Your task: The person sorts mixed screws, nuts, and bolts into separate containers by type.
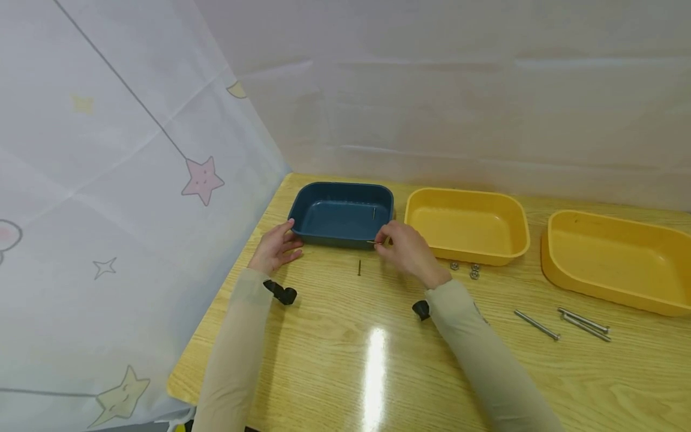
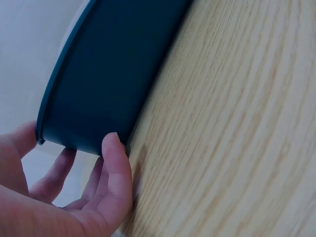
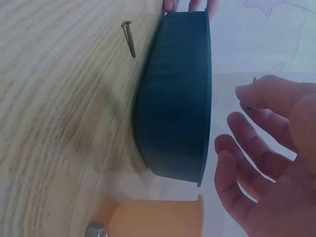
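A dark blue plastic bin (image 1: 337, 241) stands at the left of the table, with one small screw (image 1: 374, 212) in it. My left hand (image 1: 275, 247) holds the bin's front left corner, thumb at the rim and fingers against the outer wall (image 2: 103, 89). At the front right rim, my right hand (image 1: 405, 249) pinches a small screw (image 1: 372, 242) between thumb and index finger; the other fingers are loosely bent. Another screw (image 1: 359, 267) lies on the wood just in front of the bin, its head and thread showing in the right wrist view.
Two yellow bins, a middle one (image 1: 469, 254) and a right one (image 1: 610, 294), stand right of the blue bin. Several nuts (image 1: 474, 275) lie before the middle bin. Long bolts (image 1: 537, 325) lie farther right. White cloth (image 1: 432, 120) hangs along the table's back and left sides.
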`<state>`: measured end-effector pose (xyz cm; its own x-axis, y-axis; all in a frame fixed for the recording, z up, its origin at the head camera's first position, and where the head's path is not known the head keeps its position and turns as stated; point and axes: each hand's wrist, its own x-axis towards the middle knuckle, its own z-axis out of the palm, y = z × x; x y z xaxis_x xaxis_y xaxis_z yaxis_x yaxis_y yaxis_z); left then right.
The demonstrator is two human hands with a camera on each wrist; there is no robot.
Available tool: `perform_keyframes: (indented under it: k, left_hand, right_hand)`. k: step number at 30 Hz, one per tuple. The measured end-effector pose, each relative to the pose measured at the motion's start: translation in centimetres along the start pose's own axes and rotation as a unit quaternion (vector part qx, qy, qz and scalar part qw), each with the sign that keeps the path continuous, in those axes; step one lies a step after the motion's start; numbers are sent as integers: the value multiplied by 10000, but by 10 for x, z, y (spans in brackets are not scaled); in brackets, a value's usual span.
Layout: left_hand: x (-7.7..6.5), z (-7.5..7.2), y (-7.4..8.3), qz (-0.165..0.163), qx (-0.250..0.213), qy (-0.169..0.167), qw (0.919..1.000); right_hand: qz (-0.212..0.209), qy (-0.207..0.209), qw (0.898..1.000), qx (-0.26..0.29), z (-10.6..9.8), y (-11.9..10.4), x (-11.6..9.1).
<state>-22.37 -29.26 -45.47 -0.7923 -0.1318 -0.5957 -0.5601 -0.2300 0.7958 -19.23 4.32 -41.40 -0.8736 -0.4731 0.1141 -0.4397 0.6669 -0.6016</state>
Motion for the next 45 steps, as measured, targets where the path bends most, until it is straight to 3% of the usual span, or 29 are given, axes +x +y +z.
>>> perform_keyframes:
  k: [17, 30, 45]
  left_hand:
    - [-2, 1, -1, -24, -42, 33, 10000]
    - [-5, 2, -3, 70, -24, 56, 10000]
    - [-7, 2, -1, 3, 13, 26, 10000]
  right_hand:
    - [231, 476, 9983, 234, 11, 11, 11]
    - [300, 415, 9985, -196, 19, 5, 17]
    - [437, 173, 9988, -152, 22, 4, 21]
